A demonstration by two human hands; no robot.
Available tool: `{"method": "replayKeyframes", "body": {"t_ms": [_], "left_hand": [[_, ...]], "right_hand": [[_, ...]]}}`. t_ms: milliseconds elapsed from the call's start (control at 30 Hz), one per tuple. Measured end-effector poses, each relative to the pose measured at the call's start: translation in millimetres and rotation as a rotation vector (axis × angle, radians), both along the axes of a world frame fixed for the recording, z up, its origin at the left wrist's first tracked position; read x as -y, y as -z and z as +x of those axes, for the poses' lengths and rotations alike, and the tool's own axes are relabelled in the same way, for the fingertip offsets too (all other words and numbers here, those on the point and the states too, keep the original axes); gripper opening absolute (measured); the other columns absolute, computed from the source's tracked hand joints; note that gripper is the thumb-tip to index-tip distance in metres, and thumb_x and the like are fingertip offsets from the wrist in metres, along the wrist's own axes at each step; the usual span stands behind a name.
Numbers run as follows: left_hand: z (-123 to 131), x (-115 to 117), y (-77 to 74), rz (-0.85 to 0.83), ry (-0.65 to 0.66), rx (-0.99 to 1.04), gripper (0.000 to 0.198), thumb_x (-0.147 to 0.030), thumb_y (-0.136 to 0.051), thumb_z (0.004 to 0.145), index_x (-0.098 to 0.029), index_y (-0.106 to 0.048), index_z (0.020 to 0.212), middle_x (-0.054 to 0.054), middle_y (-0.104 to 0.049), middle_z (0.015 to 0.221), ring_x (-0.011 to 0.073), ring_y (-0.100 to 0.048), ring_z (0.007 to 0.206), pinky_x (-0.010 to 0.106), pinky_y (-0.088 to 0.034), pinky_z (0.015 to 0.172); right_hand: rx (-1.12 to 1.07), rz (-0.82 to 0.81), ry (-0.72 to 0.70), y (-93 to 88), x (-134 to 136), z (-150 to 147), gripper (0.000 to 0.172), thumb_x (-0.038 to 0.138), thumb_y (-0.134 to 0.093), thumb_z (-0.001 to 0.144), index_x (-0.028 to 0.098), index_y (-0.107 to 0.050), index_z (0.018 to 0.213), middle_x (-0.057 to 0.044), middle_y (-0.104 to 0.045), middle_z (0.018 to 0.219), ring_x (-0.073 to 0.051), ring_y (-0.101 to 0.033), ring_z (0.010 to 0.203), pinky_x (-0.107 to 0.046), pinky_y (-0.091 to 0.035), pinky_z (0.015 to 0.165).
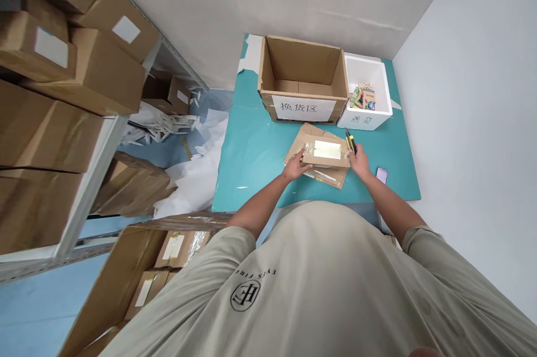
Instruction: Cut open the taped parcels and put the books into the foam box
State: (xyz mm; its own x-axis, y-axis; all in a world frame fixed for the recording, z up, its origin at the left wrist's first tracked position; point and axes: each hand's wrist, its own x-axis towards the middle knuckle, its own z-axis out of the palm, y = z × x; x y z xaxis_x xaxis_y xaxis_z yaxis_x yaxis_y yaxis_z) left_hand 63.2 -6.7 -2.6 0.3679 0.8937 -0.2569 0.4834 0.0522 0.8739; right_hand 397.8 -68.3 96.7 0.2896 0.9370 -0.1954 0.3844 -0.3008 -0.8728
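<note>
A small taped cardboard box (308, 160) with a white label on top is held level between my two hands. My left hand (295, 167) grips its left end, thumb along the near side. At the right end, my right hand (359, 161) is closed around a yellow and black utility knife (351, 141), its fingers also against the box. Beneath the box lies a flat piece of cardboard (340, 180) with clear tape on it, on the green tabletop (255, 150).
An open cardboard box (306, 66) with a white sign stands at the back. Beside it, a white foam box (369, 116) holds small colourful packets (363, 95). A phone (381, 174) lies at the right. Shelves of cartons (92, 66) and a large open carton (113, 278) are on the left.
</note>
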Motion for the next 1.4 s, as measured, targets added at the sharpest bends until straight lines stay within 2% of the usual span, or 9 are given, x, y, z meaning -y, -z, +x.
{"method": "replayKeyframes", "body": {"t_ms": [167,300,400,467,567,700,933,1167,1400], "left_hand": [[8.3,3.4,8.4,-0.028,0.007,0.049,0.137,-0.082,-0.096,0.082,-0.02,-0.04,0.19,0.022,-0.069,0.163,0.0415,-0.074,0.144,0.052,-0.056,0.13],[-7.2,-12.5,12.4,-0.01,0.095,0.061,0.159,-0.079,-0.107,0.067,-0.018,-0.033,0.192,0.025,-0.062,0.17,0.0465,-0.067,0.155,0.055,-0.052,0.134],[-23.8,-35.3,10.3,0.093,0.183,0.015,0.172,-0.073,-0.111,0.06,-0.015,-0.021,0.195,0.029,-0.05,0.183,0.0514,-0.051,0.169,0.059,-0.041,0.142],[-28.0,-52.3,5.8,0.192,0.269,-0.02,0.173,-0.07,-0.113,0.058,-0.015,-0.023,0.195,0.029,-0.041,0.19,0.0539,-0.04,0.176,0.06,-0.033,0.147],[-17.9,-74.7,-3.4,0.347,0.423,-0.017,0.174,-0.071,-0.114,0.054,-0.015,-0.026,0.194,0.03,-0.034,0.194,0.0563,-0.029,0.181,0.061,-0.024,0.15],[7.9,-91.4,-11.4,0.459,0.556,0.001,0.177,-0.081,-0.11,0.056,-0.014,-0.021,0.194,0.032,-0.027,0.196,0.0578,-0.023,0.183,0.069,-0.016,0.15],[12.9,-91.2,-8.6,0.421,0.552,0.048,0.179,-0.075,-0.113,0.056,-0.013,-0.019,0.195,0.032,-0.032,0.194,0.058,-0.038,0.177,0.061,-0.036,0.145],[7.4,-86.3,-5.3,0.434,0.562,0.028,0.178,-0.078,-0.109,0.061,-0.006,-0.014,0.194,0.035,-0.029,0.194,0.0576,-0.032,0.18,0.062,-0.029,0.148],[5.3,-78.7,-9.8,0.494,0.575,-0.073,0.172,-0.078,-0.105,0.067,-0.014,-0.009,0.195,0.031,-0.03,0.195,0.0539,-0.032,0.181,0.066,-0.027,0.15]], "right_hand": [[0.47,-0.117,-0.413,-19.1,-28.6,-36.3,0.049,0.045,-0.076,0.109,0.026,-0.077,0.155,-0.014,-0.088,0.134,-0.04,-0.08,0.121,-0.046,-0.062,0.108],[0.624,-0.143,-0.558,-24.1,-46.2,-54.1,0.048,0.036,-0.075,0.111,0.028,-0.079,0.158,-0.014,-0.086,0.148,-0.042,-0.077,0.132,-0.047,-0.059,0.11],[0.645,-0.139,-0.603,-25.7,-48.8,-53.3,0.045,0.034,-0.077,0.11,0.03,-0.082,0.154,-0.012,-0.087,0.146,-0.041,-0.078,0.129,-0.046,-0.058,0.109],[0.632,-0.134,-0.614,-26.7,-48.5,-50.5,0.043,0.033,-0.08,0.109,0.03,-0.084,0.151,-0.011,-0.088,0.143,-0.04,-0.079,0.127,-0.044,-0.057,0.108],[0.619,-0.136,-0.631,-28.8,-48.9,-48.8,0.041,0.032,-0.082,0.107,0.03,-0.085,0.149,-0.01,-0.089,0.142,-0.039,-0.078,0.127,-0.043,-0.057,0.108],[0.675,-0.135,-0.687,-35.4,-51.5,-52.4,0.042,0.033,-0.079,0.109,0.03,-0.084,0.151,-0.01,-0.088,0.144,-0.038,-0.078,0.128,-0.042,-0.057,0.106],[0.843,-0.177,-0.763,-50.0,-56.0,-65.2,0.043,0.037,-0.066,0.117,0.031,-0.08,0.157,-0.012,-0.088,0.14,-0.035,-0.079,0.124,-0.039,-0.057,0.098],[0.924,-0.215,-0.863,-68.1,-64.1,-78.6,0.045,0.032,-0.061,0.12,0.029,-0.078,0.162,-0.013,-0.087,0.14,-0.035,-0.08,0.122,-0.039,-0.056,0.097],[1.037,-0.33,-0.987,-100.3,-70.5,-98.1,0.049,0.034,-0.052,0.124,0.03,-0.069,0.17,-0.014,-0.085,0.146,-0.032,-0.08,0.13,-0.035,-0.055,0.101]]}}
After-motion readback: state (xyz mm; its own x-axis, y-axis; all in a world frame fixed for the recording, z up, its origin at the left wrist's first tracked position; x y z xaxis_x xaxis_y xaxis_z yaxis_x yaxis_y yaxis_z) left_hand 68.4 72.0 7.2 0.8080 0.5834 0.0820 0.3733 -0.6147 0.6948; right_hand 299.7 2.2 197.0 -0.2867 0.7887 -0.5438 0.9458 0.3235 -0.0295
